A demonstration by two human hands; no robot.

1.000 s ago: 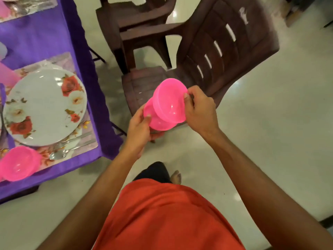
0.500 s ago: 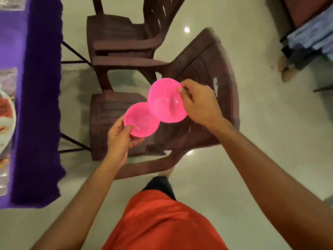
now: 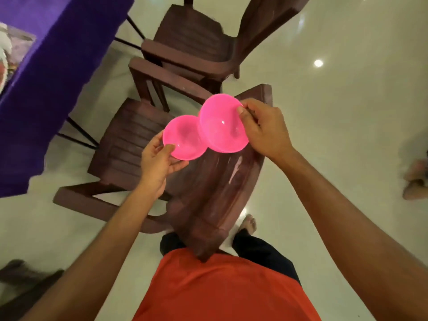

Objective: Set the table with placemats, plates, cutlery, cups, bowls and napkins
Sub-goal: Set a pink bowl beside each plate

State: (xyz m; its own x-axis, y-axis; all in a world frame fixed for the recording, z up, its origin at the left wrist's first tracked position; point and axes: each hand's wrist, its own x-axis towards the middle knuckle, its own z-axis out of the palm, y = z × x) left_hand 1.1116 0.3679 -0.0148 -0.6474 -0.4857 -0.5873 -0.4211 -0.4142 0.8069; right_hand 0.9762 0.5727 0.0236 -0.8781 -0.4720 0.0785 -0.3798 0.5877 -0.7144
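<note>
I hold two pink plastic bowls in the air above a brown chair. My left hand (image 3: 157,163) pinches the near rim of the left, lower pink bowl (image 3: 185,137). The right, larger-looking pink bowl (image 3: 222,123) overlaps it slightly, and my right hand (image 3: 264,128) pinches its right rim with thumb inside. Both bowls face up and look empty. The table with the purple cloth (image 3: 46,66) lies at the upper left, with a corner of a floral placemat (image 3: 16,45) showing at the frame edge.
A brown plastic chair (image 3: 143,135) stands directly below the bowls, its backrest against my body. A second brown chair (image 3: 196,42) stands behind it. Glossy pale floor spreads to the right. Someone's foot (image 3: 414,179) shows at the right edge.
The two bowls, nested a second ago, have been pulled apart, one in each hand. My view has swung right, so the plate and the set places on the table have left the frame.
</note>
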